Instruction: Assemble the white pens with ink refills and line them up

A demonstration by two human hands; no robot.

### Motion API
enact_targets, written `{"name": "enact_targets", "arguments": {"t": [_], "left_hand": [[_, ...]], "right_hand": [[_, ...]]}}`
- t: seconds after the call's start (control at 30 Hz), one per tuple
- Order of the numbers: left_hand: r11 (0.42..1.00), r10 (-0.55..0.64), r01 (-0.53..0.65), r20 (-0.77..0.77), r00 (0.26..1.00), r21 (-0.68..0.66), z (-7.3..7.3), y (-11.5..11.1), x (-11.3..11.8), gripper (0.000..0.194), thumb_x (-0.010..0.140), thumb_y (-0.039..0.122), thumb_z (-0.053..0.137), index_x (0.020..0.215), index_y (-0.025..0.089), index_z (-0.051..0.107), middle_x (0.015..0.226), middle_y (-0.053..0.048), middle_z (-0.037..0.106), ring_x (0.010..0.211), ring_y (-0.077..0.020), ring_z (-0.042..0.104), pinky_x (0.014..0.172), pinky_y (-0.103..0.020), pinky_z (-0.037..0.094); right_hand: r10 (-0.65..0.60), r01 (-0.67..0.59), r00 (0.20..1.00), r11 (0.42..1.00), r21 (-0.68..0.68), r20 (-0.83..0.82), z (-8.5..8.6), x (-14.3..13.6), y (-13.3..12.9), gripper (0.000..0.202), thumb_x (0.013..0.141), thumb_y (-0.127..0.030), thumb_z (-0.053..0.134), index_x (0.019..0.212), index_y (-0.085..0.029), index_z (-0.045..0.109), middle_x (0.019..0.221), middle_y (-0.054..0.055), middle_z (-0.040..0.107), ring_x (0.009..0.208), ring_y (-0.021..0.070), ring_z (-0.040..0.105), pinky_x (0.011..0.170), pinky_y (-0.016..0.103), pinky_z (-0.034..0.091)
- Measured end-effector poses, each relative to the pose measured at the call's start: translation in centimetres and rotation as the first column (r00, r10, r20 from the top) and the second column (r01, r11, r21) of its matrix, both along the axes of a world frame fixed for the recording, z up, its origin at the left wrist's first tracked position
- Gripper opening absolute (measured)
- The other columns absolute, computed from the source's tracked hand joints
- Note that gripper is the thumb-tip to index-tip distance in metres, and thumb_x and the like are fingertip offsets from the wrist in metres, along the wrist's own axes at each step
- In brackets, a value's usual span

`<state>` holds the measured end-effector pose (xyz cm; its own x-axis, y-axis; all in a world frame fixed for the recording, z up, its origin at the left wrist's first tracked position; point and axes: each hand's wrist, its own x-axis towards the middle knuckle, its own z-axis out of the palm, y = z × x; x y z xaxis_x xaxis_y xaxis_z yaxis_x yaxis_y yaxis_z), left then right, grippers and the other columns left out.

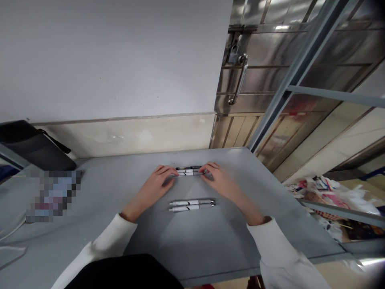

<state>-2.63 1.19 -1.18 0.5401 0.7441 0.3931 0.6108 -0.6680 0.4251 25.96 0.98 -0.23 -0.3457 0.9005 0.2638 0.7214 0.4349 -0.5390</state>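
A white pen (188, 172) lies crosswise on the grey table, with a darker pen (189, 167) close alongside it at the back. My left hand (155, 185) has its curled fingertips on the white pen's left end, the thumb held low beside them. At the other end, the bent fingers and thumb of my right hand (221, 181) close on the tip, which they partly hide. Nearer to me, two more white pens with grey ends lie side by side, the rear pen (192, 202) and the front pen (192, 207), touched by neither hand.
On the left of the grey table (192, 237) stand a black case (39, 146) with a strap and a blurred-out flat item (55, 196); a white cable (13, 230) lies nearby. A metal frame post (282, 104) rises at the right, beside plastic bags (339, 196).
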Motion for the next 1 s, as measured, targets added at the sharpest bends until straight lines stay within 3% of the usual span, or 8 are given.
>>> {"name": "enact_targets", "arguments": {"t": [0.37, 0.67, 1.0], "left_hand": [[1.000, 0.005, -0.006, -0.039, 0.999, -0.027, -0.2, -0.1, 0.2, 0.024, 0.103, 0.016, 0.056, 0.123, 0.026, 0.065, 0.126, -0.005, 0.071, 0.120, -0.0261, 0.057, 0.110, -0.047, 0.047], [0.999, 0.015, -0.018, -0.070, 0.997, -0.037, -0.4, -0.1, 0.3, 0.018, 0.103, 0.016, 0.058, 0.118, 0.024, 0.065, 0.119, -0.004, 0.071, 0.115, -0.0260, 0.058, 0.107, -0.045, 0.047], [0.999, 0.015, -0.017, -0.047, 0.999, -0.044, -0.2, -0.3, 0.6, 0.014, 0.103, 0.019, 0.062, 0.114, 0.025, 0.065, 0.113, -0.004, 0.072, 0.109, -0.0256, 0.061, 0.103, -0.045, 0.049]], "right_hand": [[0.012, -0.018, 0.998, 0.995, 0.101, 0.056, -1.4, 0.0, 0.6, 0.022, 0.097, -0.008, 0.057, 0.104, -0.026, 0.068, 0.112, 0.008, 0.070, 0.113, 0.0309, 0.064, 0.097, 0.049, 0.055], [-0.003, -0.006, 0.995, 0.995, 0.098, 0.099, -1.9, -0.4, 0.8, 0.016, 0.098, -0.012, 0.062, 0.105, -0.023, 0.071, 0.112, 0.009, 0.069, 0.113, 0.0298, 0.064, 0.100, 0.048, 0.054], [0.041, -0.049, 0.997, 0.993, 0.109, 0.072, -1.5, -0.5, 0.6, 0.014, 0.100, -0.013, 0.059, 0.101, -0.024, 0.068, 0.108, 0.007, 0.071, 0.110, 0.0286, 0.064, 0.098, 0.047, 0.054]]}}
